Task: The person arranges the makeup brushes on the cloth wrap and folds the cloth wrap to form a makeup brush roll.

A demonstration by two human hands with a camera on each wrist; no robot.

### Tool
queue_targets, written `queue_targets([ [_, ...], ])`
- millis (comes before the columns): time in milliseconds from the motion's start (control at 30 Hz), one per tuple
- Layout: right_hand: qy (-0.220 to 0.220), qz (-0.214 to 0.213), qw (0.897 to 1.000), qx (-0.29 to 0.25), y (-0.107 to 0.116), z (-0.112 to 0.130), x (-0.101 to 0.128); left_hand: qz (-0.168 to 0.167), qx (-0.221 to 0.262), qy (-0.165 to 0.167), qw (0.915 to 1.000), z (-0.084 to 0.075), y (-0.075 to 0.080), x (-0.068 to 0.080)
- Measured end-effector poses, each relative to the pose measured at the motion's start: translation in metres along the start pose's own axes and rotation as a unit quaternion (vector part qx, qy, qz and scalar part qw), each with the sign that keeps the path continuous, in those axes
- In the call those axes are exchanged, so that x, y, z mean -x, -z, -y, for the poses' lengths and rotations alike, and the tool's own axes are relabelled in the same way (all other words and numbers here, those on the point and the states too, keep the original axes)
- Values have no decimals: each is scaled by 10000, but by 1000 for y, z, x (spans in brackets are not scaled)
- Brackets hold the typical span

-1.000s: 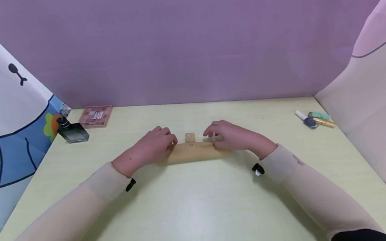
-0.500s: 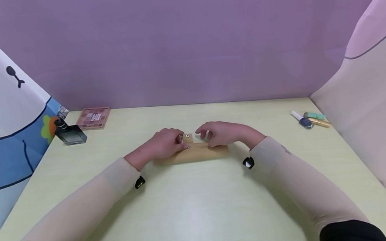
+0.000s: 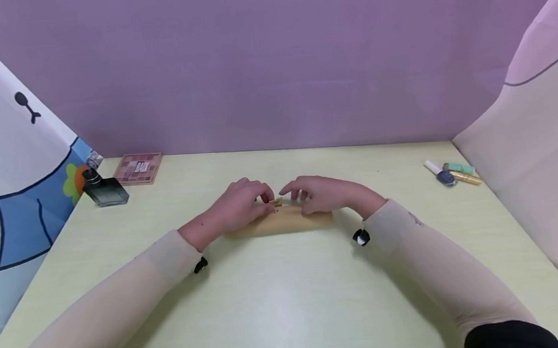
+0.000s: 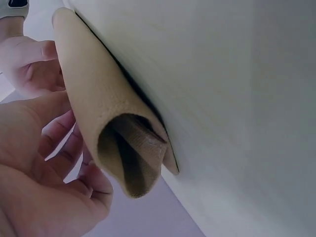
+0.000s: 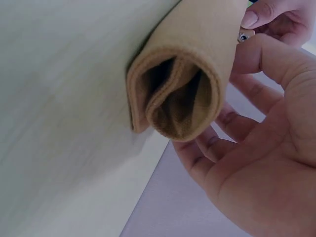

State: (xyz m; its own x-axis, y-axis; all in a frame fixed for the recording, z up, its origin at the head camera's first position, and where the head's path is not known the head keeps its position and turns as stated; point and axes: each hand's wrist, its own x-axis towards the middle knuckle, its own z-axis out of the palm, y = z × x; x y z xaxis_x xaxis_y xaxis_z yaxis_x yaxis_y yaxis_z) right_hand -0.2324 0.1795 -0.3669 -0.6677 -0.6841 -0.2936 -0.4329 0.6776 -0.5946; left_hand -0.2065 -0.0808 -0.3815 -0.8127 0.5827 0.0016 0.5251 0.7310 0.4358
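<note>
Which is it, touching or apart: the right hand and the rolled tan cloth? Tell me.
Touching. The head view shows the right hand resting on the rolled tan cloth, its fingertips at the small snap tab; the right wrist view shows the thumb against the roll.

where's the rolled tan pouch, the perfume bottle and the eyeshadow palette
rolled tan pouch (image 3: 283, 224), head view, on the front of the roll between the two hands
perfume bottle (image 3: 106, 192), head view, on the dark glass body
eyeshadow palette (image 3: 138, 168), head view, on the middle of its lid
</note>
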Motion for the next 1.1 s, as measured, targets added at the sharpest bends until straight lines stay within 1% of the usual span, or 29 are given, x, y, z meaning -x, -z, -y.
queue_targets([
  [133,293,-205,9989,296,-5,1,4,68,-134,-229,9996,0,0,2],
  [200,365,-300,9980,415,-8,3,7,48,-299,-322,9990,0,-1,5],
  [267,394,-411,9968,558,-10,4,10,-62,-509,-466,9976,-1,-1,11],
  [367,486,-574,9938,819,-14,7,13,-238,-918,-687,9931,-3,-1,20],
  [467,683,-736,9880,1173,-17,9,17,-312,-1286,-959,9866,-6,-1,29],
  [533,880,-846,9821,1434,-20,10,18,-307,-1532,-1079,9818,-7,-1,35],
  [600,1099,-969,9738,1737,-22,10,19,-315,-1764,-1186,9766,-8,-1,40],
  [667,1342,-1098,9628,2072,-24,10,19,-329,-1972,-1254,9718,-8,-1,45],
  [733,1595,-1247,9487,2429,-25,10,20,-335,-2145,-1327,9671,-8,-3,47],
  [833,1886,-1438,9303,2797,-28,11,22,-382,-2259,-1390,9634,-9,-5,50],
  [900,2021,-1541,9205,2969,-29,12,23,-432,-2285,-1419,9622,-10,-6,51],
  [967,2092,-1617,9146,3060,-30,13,24,-481,-2262,-1441,9622,-12,-5,53],
  [1033,2124,-1651,9109,3129,-30,13,24,-475,-2214,-1438,9633,-14,-5,53],
  [1067,2148,-1654,9101,3133,-30,13,24,-458,-2174,-1423,9646,-15,-5,53],
  [1100,2143,-1634,9119,3096,-31,13,25,-438,-2123,-1406,9660,-16,-6,53],
])
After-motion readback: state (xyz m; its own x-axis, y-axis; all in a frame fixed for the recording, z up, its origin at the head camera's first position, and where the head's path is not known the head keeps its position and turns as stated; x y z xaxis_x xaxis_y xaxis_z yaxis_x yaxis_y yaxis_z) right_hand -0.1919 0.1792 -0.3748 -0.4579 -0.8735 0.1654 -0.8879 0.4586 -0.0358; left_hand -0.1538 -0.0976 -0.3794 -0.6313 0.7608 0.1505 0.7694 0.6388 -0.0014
